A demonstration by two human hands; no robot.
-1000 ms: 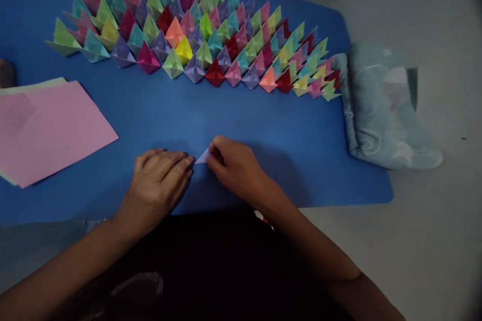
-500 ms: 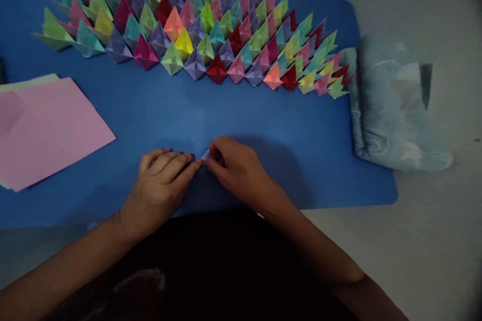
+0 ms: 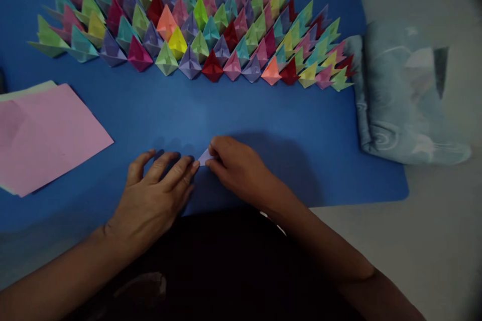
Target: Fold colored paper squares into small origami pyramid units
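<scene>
A small lilac piece of folded paper lies between my hands on the blue tabletop. My right hand pinches its right side between thumb and bent fingers, which cover part of it. At the paper's left corner, a fingertip of my left hand touches or nearly touches it; the other fingers are spread over the table. Beyond my hands stand rows of folded paper boats in many colours, pointed tops upward.
On the left lies a stack of pink and pale green paper sheets. A folded grey-blue patterned cloth rests over the right end of the blue table. The near table edge runs close to my body.
My left hand has shifted slightly left and its fingers have spread apart, showing more of the lilac paper. My right hand keeps its pinch. The view has shifted a little.
</scene>
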